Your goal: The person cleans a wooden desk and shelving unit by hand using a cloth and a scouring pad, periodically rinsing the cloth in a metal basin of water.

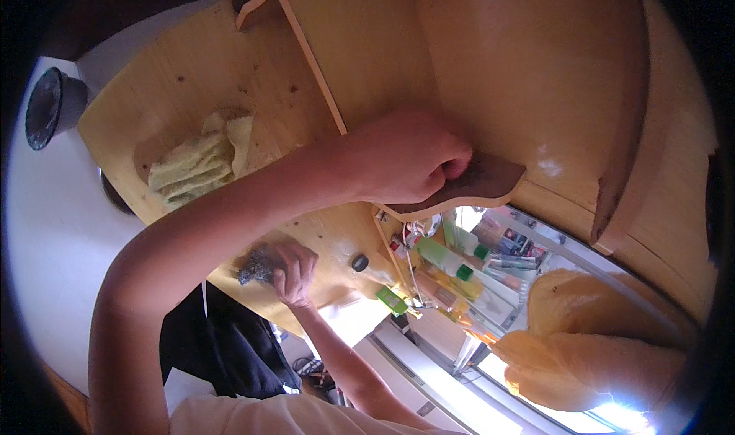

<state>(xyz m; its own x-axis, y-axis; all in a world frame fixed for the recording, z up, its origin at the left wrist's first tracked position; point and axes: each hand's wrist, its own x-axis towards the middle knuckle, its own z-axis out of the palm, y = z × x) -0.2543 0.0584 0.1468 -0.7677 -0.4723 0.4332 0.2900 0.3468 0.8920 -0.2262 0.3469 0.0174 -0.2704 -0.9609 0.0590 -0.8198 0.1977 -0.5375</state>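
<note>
My left hand (417,158) is closed in a fist over a small brown corner shelf (490,181) with a wavy front edge. Its fingertips are curled under near the shelf's top, and whatever they may hold is hidden. Lower down, my right hand (292,270) is closed around a dark grey, tufted bundle (256,265) at the wooden surface (283,125). The exact kind of bundle is unclear. A small round black cap (359,263) lies to the right of this hand. A crumpled pale yellow cloth (200,159) rests on the wood beyond my left forearm.
Bottles with green caps (444,257) and other small items crowd a glass shelf at the lower right. A green packet (392,300) sits beside them. Orange-yellow fabric (566,366) hangs close by at right. A dark round container (55,107) stands far left. Curved wooden panels (536,68) rise above.
</note>
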